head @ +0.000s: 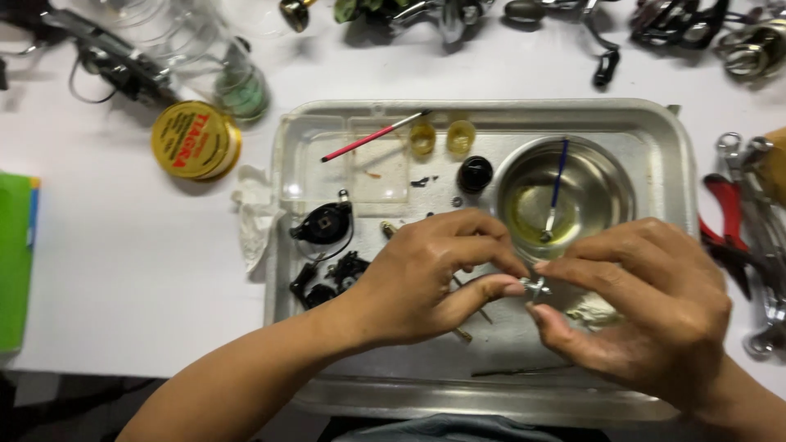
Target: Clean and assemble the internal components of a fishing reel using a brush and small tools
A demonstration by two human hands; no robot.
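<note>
Both my hands meet over a shallow metal tray (655, 131). My left hand (417, 274) and my right hand (647, 311) pinch a small shiny metal part (536, 288) between their fingertips. Black reel parts (326, 223) lie in the tray left of my left hand. A thin metal shaft (475, 313) pokes out under my left hand. A round steel bowl (606, 176) with yellowish liquid holds a blue-handled brush (558, 182). A red-handled brush (372, 136) rests on a clear plastic lid at the tray's far left.
A yellow round tin (195, 141) and a glass jar (237, 82) stand left of the tray. Red-handled pliers (725, 225) and wrenches (757, 205) lie to the right. Fishing reels (442, 12) line the far edge. A crumpled tissue (255, 214) and a green object (15, 262) sit at left.
</note>
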